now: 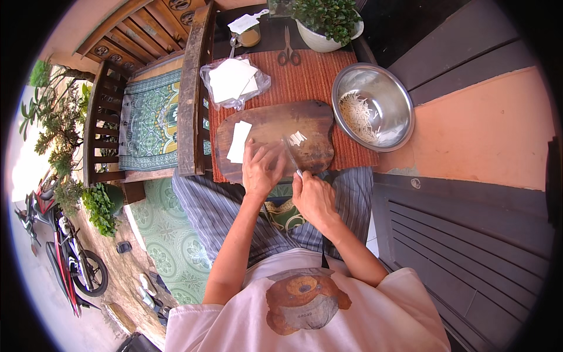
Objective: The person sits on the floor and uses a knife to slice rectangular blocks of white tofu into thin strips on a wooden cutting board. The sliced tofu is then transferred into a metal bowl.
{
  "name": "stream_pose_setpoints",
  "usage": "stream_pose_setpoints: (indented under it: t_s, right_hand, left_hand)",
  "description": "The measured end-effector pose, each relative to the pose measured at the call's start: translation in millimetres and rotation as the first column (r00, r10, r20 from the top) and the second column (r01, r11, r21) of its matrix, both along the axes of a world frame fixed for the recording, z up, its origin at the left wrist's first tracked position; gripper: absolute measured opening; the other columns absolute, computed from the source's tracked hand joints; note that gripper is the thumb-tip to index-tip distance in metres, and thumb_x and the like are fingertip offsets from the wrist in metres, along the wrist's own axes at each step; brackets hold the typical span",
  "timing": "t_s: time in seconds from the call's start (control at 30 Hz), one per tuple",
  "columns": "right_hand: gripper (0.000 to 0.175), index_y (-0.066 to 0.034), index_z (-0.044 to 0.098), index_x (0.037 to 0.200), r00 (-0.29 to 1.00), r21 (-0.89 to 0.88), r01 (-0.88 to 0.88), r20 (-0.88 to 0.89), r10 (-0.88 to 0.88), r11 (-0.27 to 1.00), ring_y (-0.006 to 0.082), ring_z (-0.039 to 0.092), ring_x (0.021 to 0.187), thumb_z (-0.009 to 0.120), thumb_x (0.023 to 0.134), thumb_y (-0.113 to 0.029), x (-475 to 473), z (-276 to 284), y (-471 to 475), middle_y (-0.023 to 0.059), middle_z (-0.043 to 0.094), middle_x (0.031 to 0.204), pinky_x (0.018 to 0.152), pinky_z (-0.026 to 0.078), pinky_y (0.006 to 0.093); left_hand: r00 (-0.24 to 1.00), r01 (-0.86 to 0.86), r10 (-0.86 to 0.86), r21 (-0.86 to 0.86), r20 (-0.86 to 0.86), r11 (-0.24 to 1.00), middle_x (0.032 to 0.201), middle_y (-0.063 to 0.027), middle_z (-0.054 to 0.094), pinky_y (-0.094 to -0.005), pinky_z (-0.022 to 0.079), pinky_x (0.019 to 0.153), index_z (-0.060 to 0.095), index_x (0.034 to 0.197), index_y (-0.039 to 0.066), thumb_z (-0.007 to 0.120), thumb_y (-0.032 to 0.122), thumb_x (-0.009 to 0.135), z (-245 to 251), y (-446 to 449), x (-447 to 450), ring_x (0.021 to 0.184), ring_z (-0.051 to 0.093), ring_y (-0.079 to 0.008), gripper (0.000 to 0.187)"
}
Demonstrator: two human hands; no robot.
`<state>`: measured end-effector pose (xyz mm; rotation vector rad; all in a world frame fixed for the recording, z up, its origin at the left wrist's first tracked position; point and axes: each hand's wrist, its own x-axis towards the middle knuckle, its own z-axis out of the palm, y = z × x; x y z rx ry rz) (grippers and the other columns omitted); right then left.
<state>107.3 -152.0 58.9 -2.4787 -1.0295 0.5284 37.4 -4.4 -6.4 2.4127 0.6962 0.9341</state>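
Observation:
My right hand grips a knife by its handle, the blade angled up over a wooden cutting board. Beside the blade's right side lies a small heap of cut white strips. My left hand is over the board's near edge, fingers apart and partly blurred, with nothing visible in them. Its index finger comes close to white rectangular pieces, which overlap on the board's left part. To the right, a steel bowl contains many thin pale strips.
Behind the board, square white sheets rest on clear plastic. Scissors, a glass mug with a white lid-like piece on top and a potted plant stand farther back. A wooden bench borders the left; a wall the right.

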Motion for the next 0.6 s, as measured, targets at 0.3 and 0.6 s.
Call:
stream_pose_setpoints:
  t_s: [0.3,0.6]
  right_hand:
    - [0.038,0.0013,0.065,0.095,0.999,-0.083,-0.018,0.026,0.02,0.996,0.048,0.073,0.07,0.051,0.111,-0.03,-2.7,9.4,3.3,0.028,0.072,0.074,0.067,0.059,0.0569]
    - [0.038,0.0027,0.064,0.092,1.0,-0.052,-0.022,0.001,0.022,0.998,0.0469,0.075,0.069,0.05,0.111,-0.027,-1.2,9.1,18.6,0.0296,0.072,0.072,0.067,0.059,0.0552]
  left_hand:
    - [1.0,0.011,-0.011,-0.01,-0.011,1.0,0.116,-0.0003,0.078,-0.0517,0.045,0.118,0.083,0.108,0.012,0.082,0.01,0.083,0.6,0.5,-1.2,0.105,0.068,-0.0273,0.025]
    - [1.0,0.008,-0.008,0.0,-0.016,1.0,0.116,-0.0007,0.078,-0.0515,0.045,0.118,0.082,0.109,0.012,0.082,0.011,0.082,-1.6,1.8,-2.0,0.105,0.068,-0.0275,0.027]
